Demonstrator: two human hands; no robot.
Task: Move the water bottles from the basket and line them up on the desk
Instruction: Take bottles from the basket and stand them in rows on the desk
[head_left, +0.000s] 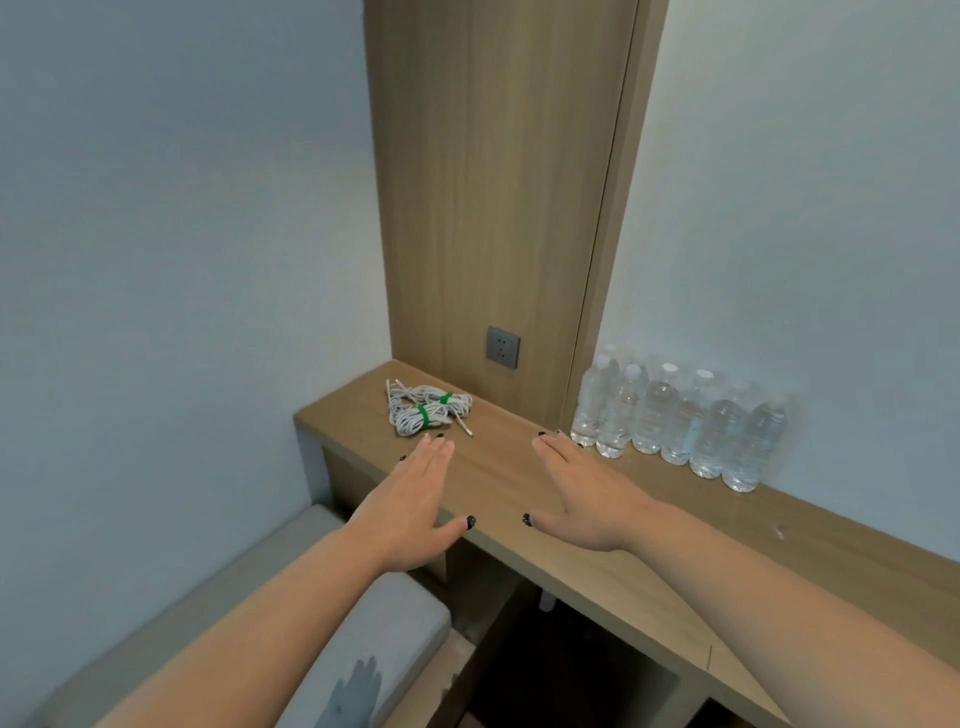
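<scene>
Several clear water bottles (670, 415) with white caps stand upright in a row along the wall on the wooden desk (519, 483). My left hand (415, 499) is stretched flat, palm down, over the desk's front edge and holds nothing. My right hand (582, 493) lies flat, palm down, over the desk just left of the nearest bottle, fingers extended and empty. No basket is in view.
Two coiled white cables (428, 408) with green ties lie at the desk's far left. A grey wall socket (502, 347) sits on the wooden panel behind. A grey cushioned seat (374, 639) is below left, beside the dark opening under the desk.
</scene>
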